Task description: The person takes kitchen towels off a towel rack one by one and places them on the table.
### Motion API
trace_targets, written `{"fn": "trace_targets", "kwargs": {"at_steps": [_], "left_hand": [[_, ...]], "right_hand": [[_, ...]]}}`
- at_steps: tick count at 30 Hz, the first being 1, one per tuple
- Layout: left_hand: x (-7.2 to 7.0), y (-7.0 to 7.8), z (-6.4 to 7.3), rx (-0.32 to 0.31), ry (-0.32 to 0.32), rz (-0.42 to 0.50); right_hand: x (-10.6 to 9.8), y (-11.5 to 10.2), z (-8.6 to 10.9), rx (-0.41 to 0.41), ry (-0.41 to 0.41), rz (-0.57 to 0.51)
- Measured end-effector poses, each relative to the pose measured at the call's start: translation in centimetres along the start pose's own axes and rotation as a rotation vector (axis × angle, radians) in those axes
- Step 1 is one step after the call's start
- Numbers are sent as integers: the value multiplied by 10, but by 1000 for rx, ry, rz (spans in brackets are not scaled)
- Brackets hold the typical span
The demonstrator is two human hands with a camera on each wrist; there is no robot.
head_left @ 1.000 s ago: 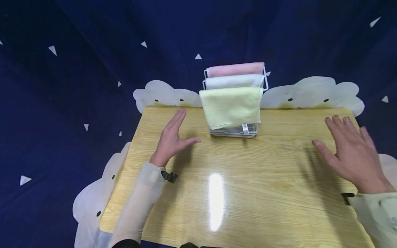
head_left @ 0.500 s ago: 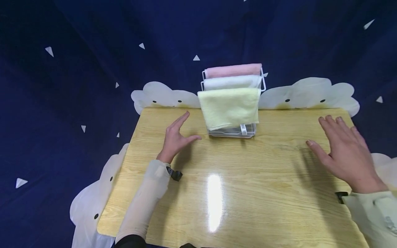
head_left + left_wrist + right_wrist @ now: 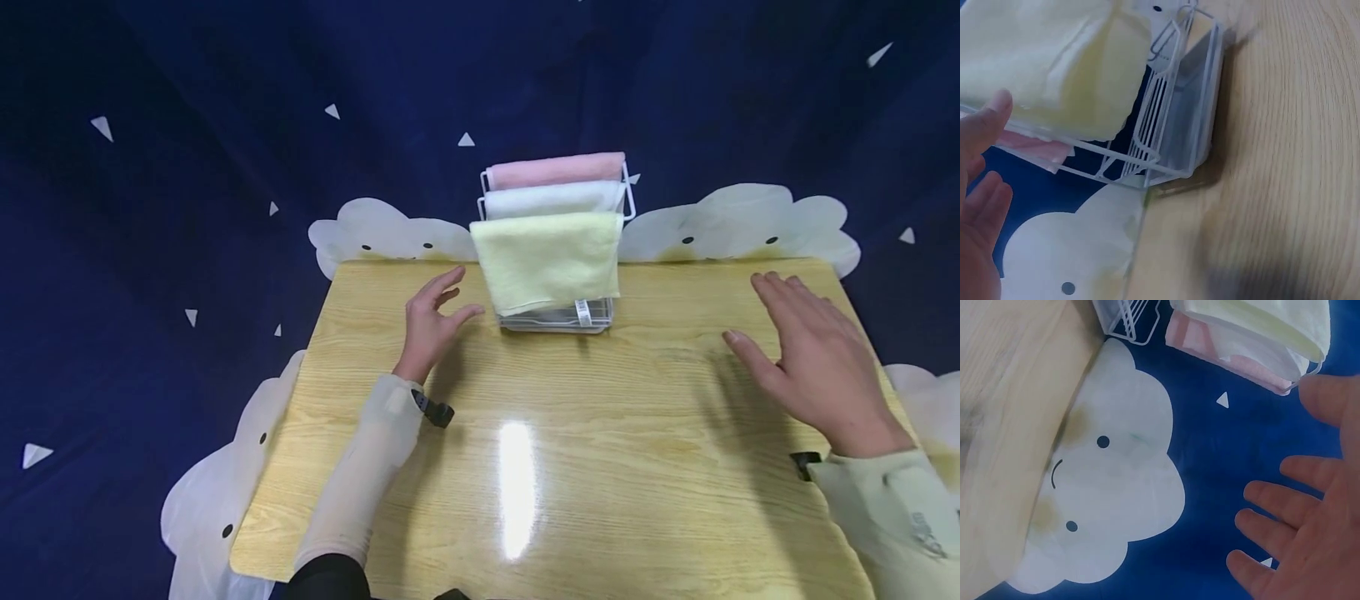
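Observation:
A white wire rack (image 3: 1147, 125) stands at the back of the wooden table, a pale tray in its base. Over its bars hang a yellow towel (image 3: 551, 260) in front, a white towel (image 3: 555, 198) behind it and a pink towel (image 3: 557, 171) at the back. My left hand (image 3: 431, 325) is just left of the rack, thumb and fingers spread apart with nothing between them. In the left wrist view its thumb overlaps the yellow towel's edge. My right hand (image 3: 821, 367) hovers over the table's right side, fingers extended, holding nothing.
The wooden table (image 3: 615, 450) has a bright glare patch near its middle. Dark blue cloth (image 3: 225, 100) with white triangles surrounds it. Cloud shapes with faces (image 3: 738, 223) line the table's back and left edges. A white tag (image 3: 582, 312) hangs at the rack's base.
My left hand has moved toward the rack, its fingers bending a little more. My right hand has drifted left and slightly up. The rack and towels shift slightly left in view, as does the whole background.

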State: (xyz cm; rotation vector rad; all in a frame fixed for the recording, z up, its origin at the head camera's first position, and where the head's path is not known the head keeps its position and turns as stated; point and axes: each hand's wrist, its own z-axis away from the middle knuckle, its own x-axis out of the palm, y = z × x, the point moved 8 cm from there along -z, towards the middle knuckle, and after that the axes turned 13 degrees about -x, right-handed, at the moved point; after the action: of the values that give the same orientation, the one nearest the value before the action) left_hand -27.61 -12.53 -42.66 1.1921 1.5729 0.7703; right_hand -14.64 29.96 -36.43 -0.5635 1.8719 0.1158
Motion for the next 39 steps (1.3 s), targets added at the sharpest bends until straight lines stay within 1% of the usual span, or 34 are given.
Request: {"fn": "trace_targets", "kwargs": {"at_steps": [3,6,10,13,17,24,32,39], "left_hand": [[6,-5,-3,-26,-3,69],[11,-7,-3,-36,5,116],[14,6,0,-24,14,151],[17,12,3,-22,16,160],[22,2,5,-37,22,168],[33,-16,10,-76,12,192],[45,-23,11,-117,-2,153],[52,-28,13,-153,2,115]], "right_hand": [[-2,-3,-3,-16,16,-21],[-2,-6,-7,-16,13,-39],[-4,-10,-13,-16,17,-50],[-6,-14,-20,-35,48,-58],[-7,-20,-28,-61,73,-73],[-10,-28,-36,-73,93,-92],[-14,-37,-47,-76,104,-106],[-16,-44,-56,-60,105,-129]]}}
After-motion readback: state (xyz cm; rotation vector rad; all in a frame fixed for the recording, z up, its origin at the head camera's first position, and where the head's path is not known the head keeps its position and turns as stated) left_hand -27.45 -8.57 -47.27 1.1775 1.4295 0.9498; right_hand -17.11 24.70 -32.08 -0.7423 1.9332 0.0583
